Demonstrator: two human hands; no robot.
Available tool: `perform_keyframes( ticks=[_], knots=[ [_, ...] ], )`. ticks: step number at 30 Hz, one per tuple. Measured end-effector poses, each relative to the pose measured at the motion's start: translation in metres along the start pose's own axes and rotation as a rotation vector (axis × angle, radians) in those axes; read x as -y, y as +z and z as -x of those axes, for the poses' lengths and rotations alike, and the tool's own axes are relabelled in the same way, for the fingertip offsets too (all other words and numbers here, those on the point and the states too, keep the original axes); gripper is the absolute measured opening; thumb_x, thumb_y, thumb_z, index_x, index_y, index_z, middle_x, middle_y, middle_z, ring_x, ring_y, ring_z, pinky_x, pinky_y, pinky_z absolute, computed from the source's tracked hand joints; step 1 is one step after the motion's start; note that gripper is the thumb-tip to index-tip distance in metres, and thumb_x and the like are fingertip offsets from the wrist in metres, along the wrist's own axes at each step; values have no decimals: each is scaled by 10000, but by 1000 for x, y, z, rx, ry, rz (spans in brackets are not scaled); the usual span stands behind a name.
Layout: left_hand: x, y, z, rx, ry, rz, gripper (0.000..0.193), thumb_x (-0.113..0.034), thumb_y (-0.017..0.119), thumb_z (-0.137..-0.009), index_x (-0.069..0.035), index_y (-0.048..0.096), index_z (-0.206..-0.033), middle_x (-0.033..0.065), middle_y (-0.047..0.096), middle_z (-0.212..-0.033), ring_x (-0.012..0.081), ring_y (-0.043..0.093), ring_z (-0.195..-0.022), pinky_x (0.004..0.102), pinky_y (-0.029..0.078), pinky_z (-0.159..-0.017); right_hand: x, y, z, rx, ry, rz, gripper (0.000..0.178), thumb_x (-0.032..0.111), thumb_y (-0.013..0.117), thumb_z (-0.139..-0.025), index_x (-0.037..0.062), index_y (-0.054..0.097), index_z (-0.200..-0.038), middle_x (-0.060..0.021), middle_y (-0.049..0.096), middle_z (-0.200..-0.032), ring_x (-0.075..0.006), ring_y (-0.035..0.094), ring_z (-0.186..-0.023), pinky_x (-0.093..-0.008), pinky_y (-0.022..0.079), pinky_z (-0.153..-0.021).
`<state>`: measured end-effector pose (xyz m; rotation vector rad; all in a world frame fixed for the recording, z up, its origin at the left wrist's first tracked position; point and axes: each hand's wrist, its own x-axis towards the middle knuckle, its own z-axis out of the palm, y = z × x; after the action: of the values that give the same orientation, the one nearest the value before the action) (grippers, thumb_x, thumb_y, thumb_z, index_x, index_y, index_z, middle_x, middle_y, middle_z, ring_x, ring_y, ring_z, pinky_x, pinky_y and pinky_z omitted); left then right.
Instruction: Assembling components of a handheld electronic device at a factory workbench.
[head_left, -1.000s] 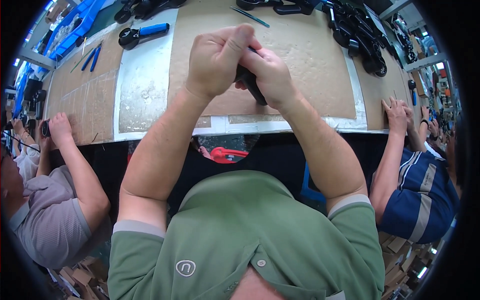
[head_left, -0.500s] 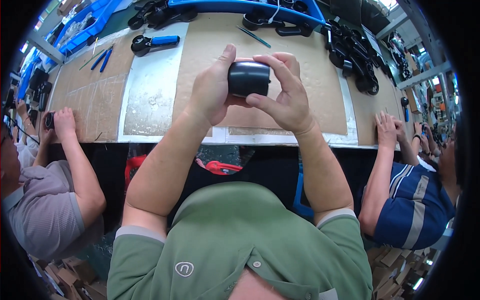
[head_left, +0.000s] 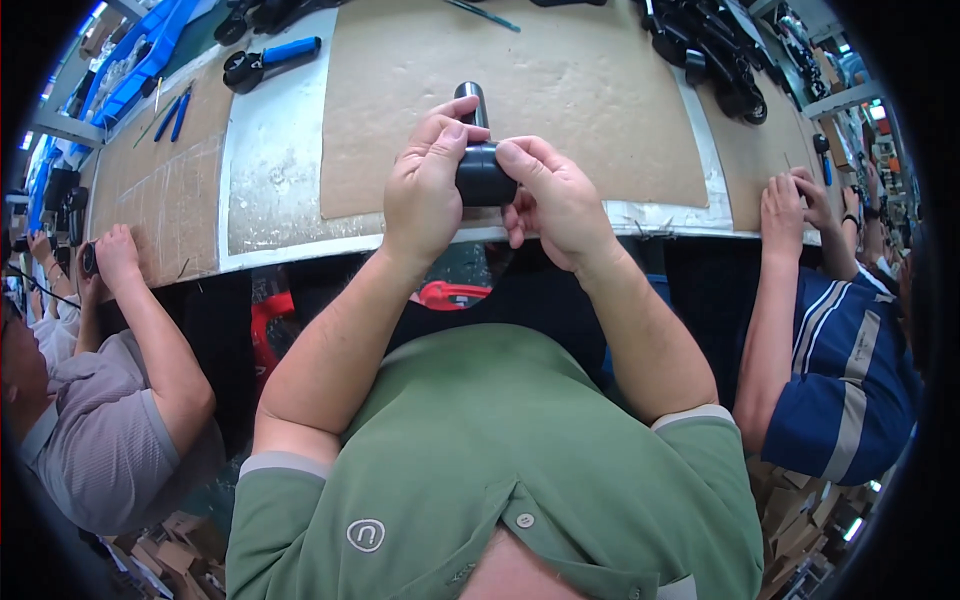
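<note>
A glossy black device (head_left: 484,180) with a thick cylindrical head and a slimmer round handle is held over the near part of the cardboard mat (head_left: 400,80). Its handle points away from me. My left hand (head_left: 425,190) is closed round the head's left end, with fingertips against the handle. At the right end, my right hand (head_left: 562,195) grips the head, its thumb on top and its other fingers curled below. My fingers cover both ends of the head.
A black tool with a blue handle (head_left: 285,55) lies to the left, blue-handled pliers (head_left: 180,115) beyond it. Thin green tweezers (head_left: 482,14) lie at the far side. Black parts (head_left: 715,70) are heaped at right. Co-workers' hands (head_left: 122,255) (head_left: 785,215) are on both sides.
The device has turned so its handle now shows, pointing away from me. Both hands have shifted their grip and come slightly nearer. The view has tilted nearer, so the table sits higher.
</note>
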<state>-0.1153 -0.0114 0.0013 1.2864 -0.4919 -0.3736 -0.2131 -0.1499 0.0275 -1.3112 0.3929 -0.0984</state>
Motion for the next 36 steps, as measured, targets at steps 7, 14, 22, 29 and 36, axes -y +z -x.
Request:
perform_keyframes(
  ticks=[7, 14, 22, 29, 36],
  knots=[
    [-7, 12, 16, -24, 27, -37, 406, -186, 422, -1102, -21, 637, -1405, 180, 590, -1526, 244, 587, -1283, 362, 454, -1124, 2, 9, -11, -112, 52, 202, 405, 391, 534, -1141, 3, 639, -1088, -52, 613, -748, -98, 504, -480, -231, 413, -362],
    [-11, 16, 22, -92, 67, 154, 358, -162, 455, -1122, -5, 587, -1416, 198, 668, -1287, 232, 669, -1091, 386, 557, -988, 12, 19, -4, -6, 153, -53, 414, 416, 553, -1122, 17, 643, -1057, -84, 654, -873, -132, 548, -486, -264, 436, -394],
    [-24, -2, -8, -12, -409, 661, 438, -265, 487, -1117, 10, 564, -1448, 200, 703, -1242, 271, 751, -919, 319, 618, -792, 12, 22, -11, 83, -105, 56, 406, 319, 647, -1088, -65, 655, -1222, -147, 676, -907, -146, 583, -469, -245, 451, -368],
    [-13, -21, -7, 89, -371, 604, 473, -380, 595, -1122, 55, 629, -1306, 192, 749, -1068, 240, 755, -852, 314, 621, -726, 12, 1, -9, 230, 284, -276, 461, 191, 753, -1022, -127, 607, -1322, -168, 692, -914, -132, 598, -464, -213, 447, -351],
    [-17, -15, -5, 26, -417, 348, 607, -559, 576, -1122, 36, 682, -1174, 141, 752, -892, 191, 736, -742, 264, 589, -673, 16, 1, -3, 267, 486, -173, 379, 132, 788, -976, -87, 614, -1233, -122, 674, -769, -93, 524, -407, -209, 400, -318]
  ],
)
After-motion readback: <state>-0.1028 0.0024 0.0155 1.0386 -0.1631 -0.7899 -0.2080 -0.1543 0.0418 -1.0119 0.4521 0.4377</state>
